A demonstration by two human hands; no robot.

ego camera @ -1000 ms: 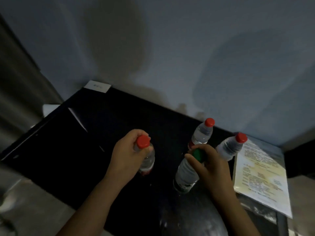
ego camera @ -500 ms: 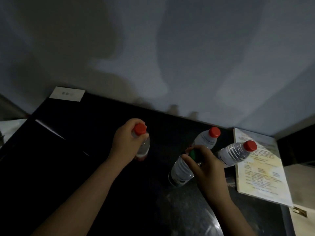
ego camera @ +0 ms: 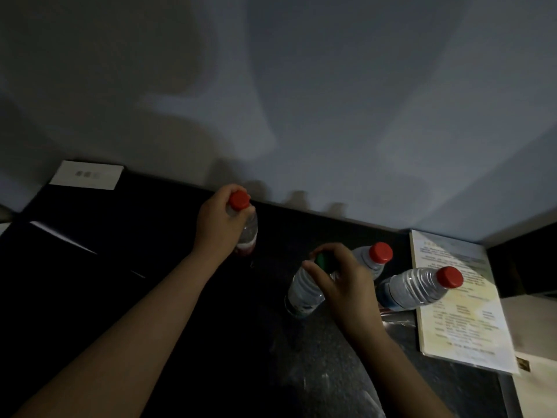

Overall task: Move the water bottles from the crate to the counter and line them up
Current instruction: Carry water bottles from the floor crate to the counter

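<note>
Several clear water bottles stand on the dark counter. My left hand grips the neck of a red-capped bottle near the back wall. My right hand holds the top of a green-capped bottle, closer to me. Two more red-capped bottles stand to the right: one partly hidden behind my right hand, the other beside the paper sheet. The crate is out of view.
A printed laminated sheet lies at the counter's right end. A white card leans at the back left by the grey wall. A dark flat panel edge runs across the left.
My left hand has carried its red-capped bottle farther back toward the wall. My right hand stays on the green-capped bottle. The view has swung so that the counter sits lower in the frame.
</note>
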